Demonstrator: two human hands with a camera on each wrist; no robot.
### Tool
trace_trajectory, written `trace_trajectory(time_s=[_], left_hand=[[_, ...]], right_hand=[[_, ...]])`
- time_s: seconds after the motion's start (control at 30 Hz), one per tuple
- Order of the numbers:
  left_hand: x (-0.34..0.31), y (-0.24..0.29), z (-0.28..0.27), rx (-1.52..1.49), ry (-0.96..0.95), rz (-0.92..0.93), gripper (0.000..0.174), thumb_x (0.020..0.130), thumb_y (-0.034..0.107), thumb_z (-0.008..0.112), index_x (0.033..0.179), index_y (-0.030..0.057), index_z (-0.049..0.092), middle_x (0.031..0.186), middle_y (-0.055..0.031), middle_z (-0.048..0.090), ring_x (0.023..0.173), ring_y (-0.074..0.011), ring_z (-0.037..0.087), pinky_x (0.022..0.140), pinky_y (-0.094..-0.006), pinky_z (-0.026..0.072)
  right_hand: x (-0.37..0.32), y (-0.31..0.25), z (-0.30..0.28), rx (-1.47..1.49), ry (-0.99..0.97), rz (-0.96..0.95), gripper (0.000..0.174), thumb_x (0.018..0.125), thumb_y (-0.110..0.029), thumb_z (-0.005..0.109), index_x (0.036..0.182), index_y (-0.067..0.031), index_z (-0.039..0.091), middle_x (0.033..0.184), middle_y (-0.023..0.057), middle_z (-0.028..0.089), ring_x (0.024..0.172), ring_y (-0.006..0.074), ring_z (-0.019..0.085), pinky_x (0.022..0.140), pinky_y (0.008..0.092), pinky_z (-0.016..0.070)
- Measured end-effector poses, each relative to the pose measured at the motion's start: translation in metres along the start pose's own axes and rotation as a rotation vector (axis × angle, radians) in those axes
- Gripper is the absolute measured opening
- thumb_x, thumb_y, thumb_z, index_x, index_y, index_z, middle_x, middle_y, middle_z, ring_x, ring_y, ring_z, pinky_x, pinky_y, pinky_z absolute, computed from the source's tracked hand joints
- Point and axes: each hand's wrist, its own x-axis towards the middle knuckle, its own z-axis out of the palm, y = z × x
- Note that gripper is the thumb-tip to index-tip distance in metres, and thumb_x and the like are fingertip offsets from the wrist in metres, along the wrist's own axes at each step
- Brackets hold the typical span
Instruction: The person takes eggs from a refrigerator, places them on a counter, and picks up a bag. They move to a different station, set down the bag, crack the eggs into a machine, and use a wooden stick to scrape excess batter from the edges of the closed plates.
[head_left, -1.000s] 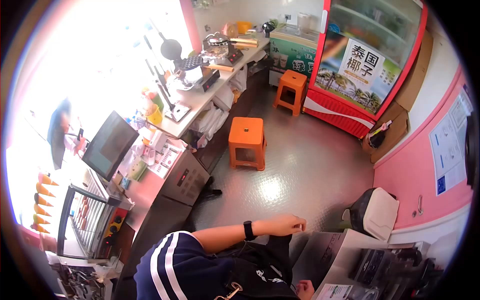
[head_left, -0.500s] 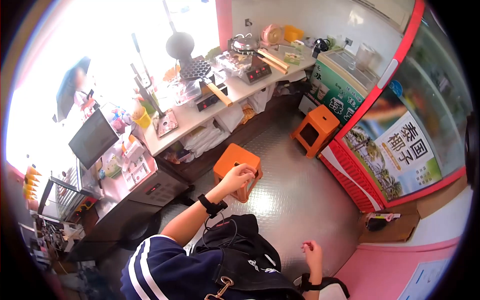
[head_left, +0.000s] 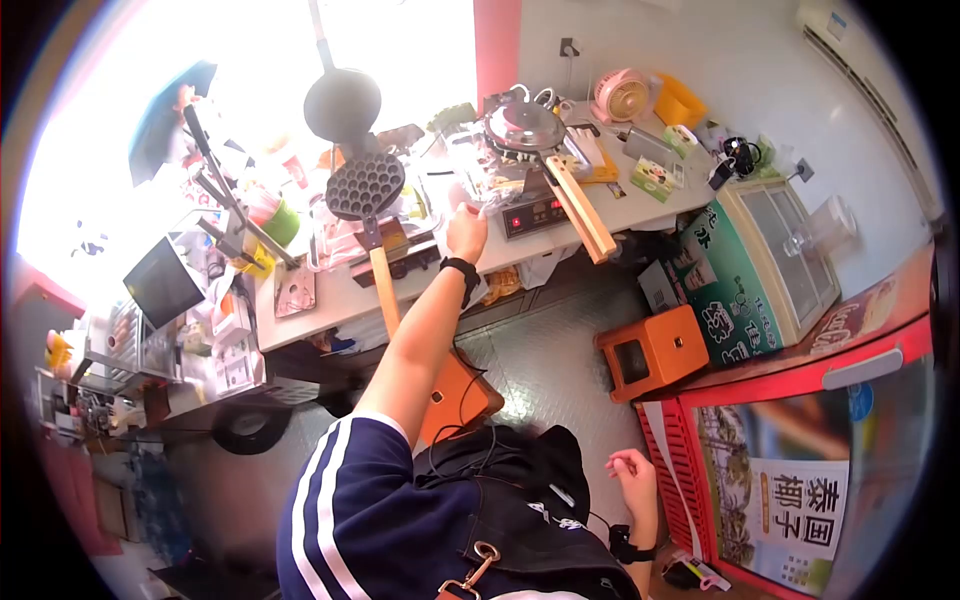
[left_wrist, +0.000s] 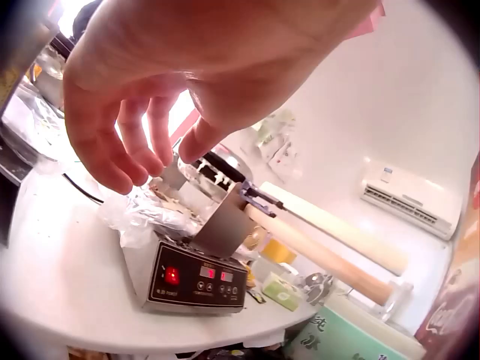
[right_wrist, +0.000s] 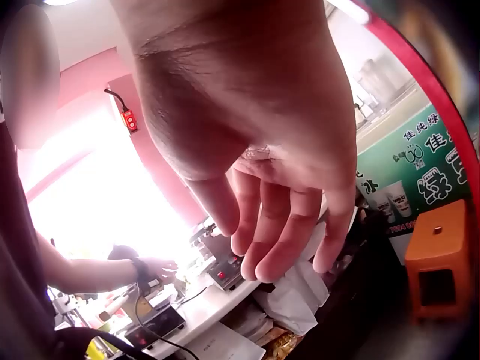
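My left hand (head_left: 467, 238) reaches out over the counter between two waffle irons. Its fingers (left_wrist: 142, 150) hang loosely bent in the left wrist view, holding nothing. To its left is an opened egg waffle iron (head_left: 366, 187), with its round lid plate (head_left: 343, 106) raised and a wooden handle (head_left: 384, 288) toward me. On its right sits a second iron with a round metal top (head_left: 526, 127), two wooden handles (head_left: 582, 212) and a control box (left_wrist: 196, 279) with lit red displays. My right hand (head_left: 634, 478) hangs low by my body, fingers relaxed and empty.
Orange stools (head_left: 655, 350) (head_left: 455, 395) stand on the metal floor below the counter. A red-framed display fridge (head_left: 780, 480) and a green-fronted chest freezer (head_left: 745, 275) line the right. A pink fan (head_left: 622, 95) and a monitor (head_left: 163, 283) stand on the counters.
The view has turned and come closer to the counter with the waffle irons. My left hand has moved from over the floor and stool to over the countertop. The right hand stays low.
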Motion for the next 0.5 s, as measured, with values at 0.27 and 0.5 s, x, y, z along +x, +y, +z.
trace_trajectory(time_s=[0.27, 0.5], left_hand=[[0.076, -0.001, 0.054, 0.533, 0.077, -0.074, 0.043, 0.081, 0.049, 0.07, 0.086, 0.0061, 0.072, 0.086, -0.017, 0.071, 0.081, -0.0347, 0.07, 0.069, -0.0438, 0.0561], [0.061, 0.021, 0.036, 0.75, 0.128, 0.087, 0.028, 0.09, 0.021, 0.053, 0.074, 0.0048, 0.07, 0.074, -0.0193, 0.068, 0.068, -0.0354, 0.069, 0.058, -0.0442, 0.0542]], right_hand=[[0.299, -0.09, -0.06, 0.096, -0.344, -0.183, 0.015, 0.097, -0.011, 0.054, 0.103, 0.0005, 0.061, 0.087, 0.0061, 0.067, 0.077, 0.011, 0.063, 0.071, 0.0249, 0.0509], [0.42, -0.189, -0.06, -0.009, -0.625, -0.311, 0.014, 0.094, -0.01, 0.056, 0.1, 0.0001, 0.063, 0.084, 0.0048, 0.067, 0.075, 0.0102, 0.061, 0.072, 0.025, 0.0503]])
